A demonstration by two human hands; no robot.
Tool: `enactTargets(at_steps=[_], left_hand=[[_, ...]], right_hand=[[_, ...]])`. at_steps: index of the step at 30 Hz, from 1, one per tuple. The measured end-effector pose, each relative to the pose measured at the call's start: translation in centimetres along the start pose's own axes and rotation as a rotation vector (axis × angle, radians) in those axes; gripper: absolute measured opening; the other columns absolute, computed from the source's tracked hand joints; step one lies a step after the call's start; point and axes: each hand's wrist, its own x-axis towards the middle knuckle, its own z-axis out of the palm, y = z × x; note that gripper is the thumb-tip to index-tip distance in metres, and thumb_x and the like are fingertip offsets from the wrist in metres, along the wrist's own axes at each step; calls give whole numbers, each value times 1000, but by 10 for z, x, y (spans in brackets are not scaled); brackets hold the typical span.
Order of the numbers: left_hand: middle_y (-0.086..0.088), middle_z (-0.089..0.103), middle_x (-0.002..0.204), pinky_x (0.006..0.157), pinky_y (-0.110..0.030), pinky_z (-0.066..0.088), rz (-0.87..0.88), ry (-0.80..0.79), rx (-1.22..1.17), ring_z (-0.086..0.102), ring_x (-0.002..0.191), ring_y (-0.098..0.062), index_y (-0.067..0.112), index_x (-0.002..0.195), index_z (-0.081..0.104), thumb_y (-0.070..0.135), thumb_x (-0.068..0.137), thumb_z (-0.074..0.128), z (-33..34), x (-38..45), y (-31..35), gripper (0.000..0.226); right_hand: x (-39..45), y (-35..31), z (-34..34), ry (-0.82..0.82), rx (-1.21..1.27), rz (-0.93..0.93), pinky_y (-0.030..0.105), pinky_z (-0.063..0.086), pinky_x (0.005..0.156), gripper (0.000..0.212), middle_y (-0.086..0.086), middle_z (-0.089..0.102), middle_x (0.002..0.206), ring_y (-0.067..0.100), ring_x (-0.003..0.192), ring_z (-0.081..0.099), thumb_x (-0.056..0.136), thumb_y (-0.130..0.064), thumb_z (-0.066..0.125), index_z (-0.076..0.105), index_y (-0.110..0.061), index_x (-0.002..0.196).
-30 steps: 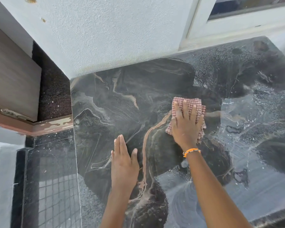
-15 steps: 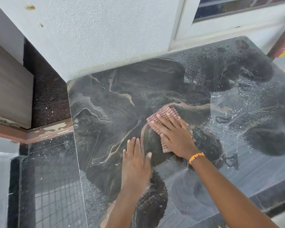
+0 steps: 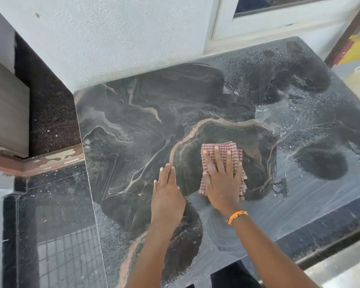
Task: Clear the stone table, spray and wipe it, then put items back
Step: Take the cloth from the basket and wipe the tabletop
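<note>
The dark stone table [image 3: 146,113] with tan veins fills the view, wet with streaks and droplets on its right half. A red-and-white checked cloth [image 3: 233,149] lies flat near the table's middle. My right hand [image 3: 221,181], with an orange band at the wrist, presses down on the cloth with fingers spread. My left hand [image 3: 166,194] rests flat on the bare stone just left of it, fingers together, holding nothing. Nothing else stands on the table.
A white textured wall [image 3: 112,38] and a white window frame [image 3: 279,21] border the table's far edge. Left of the table is a lower dark granite ledge [image 3: 50,204]. A red-brown post [image 3: 349,32] stands at the far right corner.
My right hand slid the cloth from the centre-left of the table toward the right and nearer to me. My left hand stayed flat on the stone.
</note>
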Motion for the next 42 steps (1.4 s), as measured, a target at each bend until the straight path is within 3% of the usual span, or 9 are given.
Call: enactTargets(at_steps=[7, 11, 18, 23, 25, 29, 34, 37, 42], left_hand=[[-3, 4, 157, 118, -39, -1, -114, 142, 31, -7, 145, -21, 8, 146, 5, 5, 91, 37, 22, 5, 27, 64], [-3, 0, 157, 116, -35, -7, -108, 143, 77, -11, 144, -21, 9, 146, 2, 24, 93, 42, 39, 27, 72, 69], [-1, -2, 157, 116, -36, -4, -86, 81, -38, -13, 144, -20, 10, 147, 2, 26, 93, 44, 74, 79, 151, 70], [-1, 1, 157, 117, -39, 0, -216, 96, -90, -9, 144, -20, 10, 147, 7, 22, 94, 42, 83, 101, 172, 65], [0, 4, 157, 119, -38, 3, -230, 132, -139, -6, 145, -17, 11, 147, 9, 16, 94, 41, 81, 100, 175, 62], [3, 14, 155, 112, -21, 13, -281, 292, -404, 10, 140, -5, 20, 147, 11, 17, 96, 39, 71, 97, 178, 59], [0, 20, 154, 103, -17, 14, -326, 434, -383, 18, 138, -9, 19, 146, 18, 20, 97, 35, 60, 113, 175, 51], [-5, 28, 150, 110, -28, 22, -287, 376, -262, 22, 138, -16, 14, 139, 33, 16, 94, 42, 60, 129, 176, 46], [-1, 14, 156, 118, -41, 11, -288, 249, -70, 6, 144, -20, 14, 143, 27, 24, 89, 55, 73, 144, 181, 62]], right_hand=[[59, -17, -6, -94, -20, -533, 53, 8, 115, 52, -6, 23, 157, 27, 144, 18, 94, -36, 30, 22, -37, 146], [111, 50, -20, -50, -31, -460, 49, 4, 116, 55, -7, 20, 157, 26, 145, 14, 93, -34, 34, 20, -38, 146], [171, 217, -50, -10, 0, -76, 53, 11, 117, 54, -3, 22, 157, 29, 145, 16, 92, -35, 26, 24, -34, 147], [135, 235, -48, 38, 37, 113, 57, 14, 113, 58, 2, 26, 156, 33, 142, 22, 90, -37, 26, 23, -32, 147], [111, 210, -41, 43, 49, 76, 60, 13, 112, 59, 4, 24, 156, 36, 142, 22, 91, -37, 27, 19, -31, 148], [98, 154, -31, -24, 29, -287, 62, 13, 113, 57, 3, 17, 158, 35, 145, 12, 95, -40, 27, 13, -30, 150], [160, 101, -37, -157, 40, -689, 58, 5, 115, 55, -4, 15, 159, 30, 146, 7, 94, -36, 34, 17, -34, 147], [214, 101, -44, -127, 38, -696, 54, 5, 116, 53, -6, 18, 158, 27, 145, 12, 93, -33, 34, 22, -36, 145], [287, 170, -57, -12, 41, -400, 53, 10, 117, 54, -5, 21, 157, 27, 146, 14, 92, -33, 31, 24, -36, 145]])
